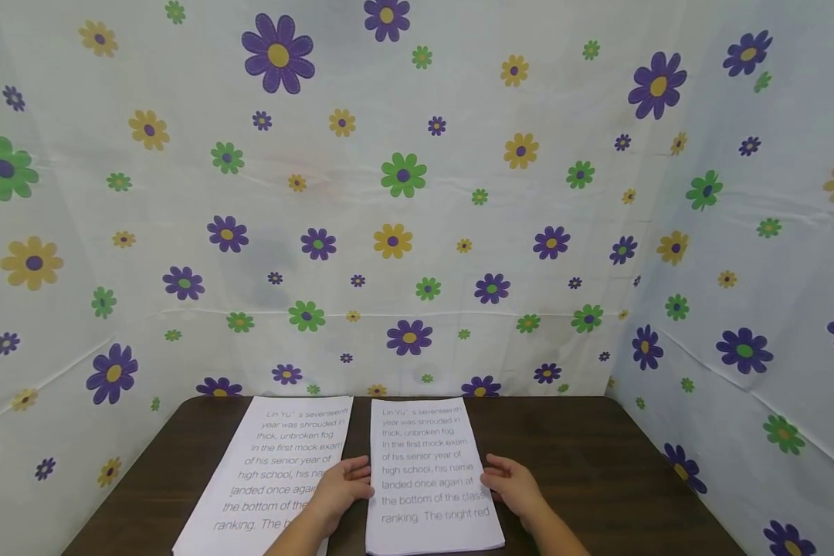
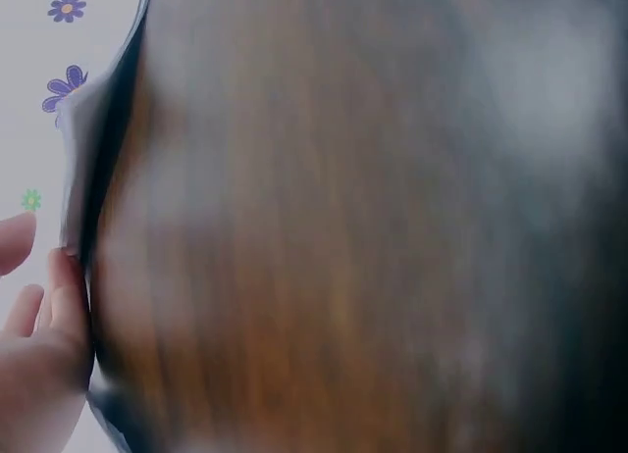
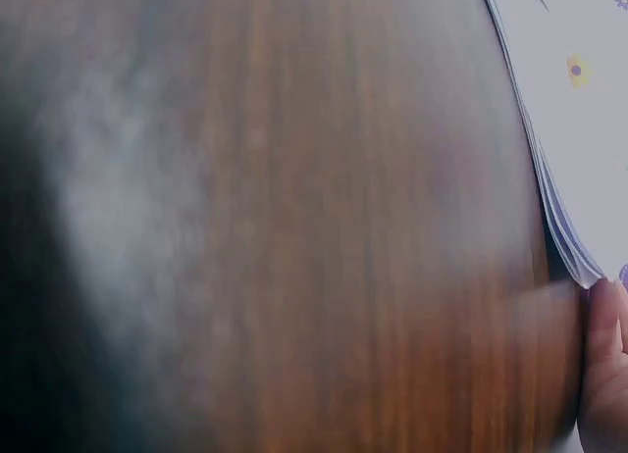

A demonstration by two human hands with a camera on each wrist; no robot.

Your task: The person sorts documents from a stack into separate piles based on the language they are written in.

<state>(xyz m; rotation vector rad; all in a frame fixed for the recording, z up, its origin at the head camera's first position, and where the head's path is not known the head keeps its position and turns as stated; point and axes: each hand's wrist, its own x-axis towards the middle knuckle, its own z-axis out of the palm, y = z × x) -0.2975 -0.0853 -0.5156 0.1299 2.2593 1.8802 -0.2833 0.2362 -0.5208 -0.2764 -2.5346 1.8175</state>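
Two stacks of printed paper lie side by side on the dark wooden table (image 1: pixel 632 494). My left hand (image 1: pixel 337 494) is between them, fingers extended toward the left edge of the right paper stack (image 1: pixel 427 479). Its wrist covers the lower right part of the left paper stack (image 1: pixel 271 471). On the other side, my right hand (image 1: pixel 516 488) has its fingertips against the right edge of the right stack. Fingers of the right hand (image 3: pixel 608 365) touch the layered sheet edges (image 3: pixel 554 208) in the right wrist view. Neither hand curls round the paper.
Behind and beside the table hangs a white cloth (image 1: pixel 459 216) printed with purple, yellow and green flowers. The cloth meets the table's back edge. A narrow strip of tabletop (image 1: pixel 361 428) separates the two stacks.
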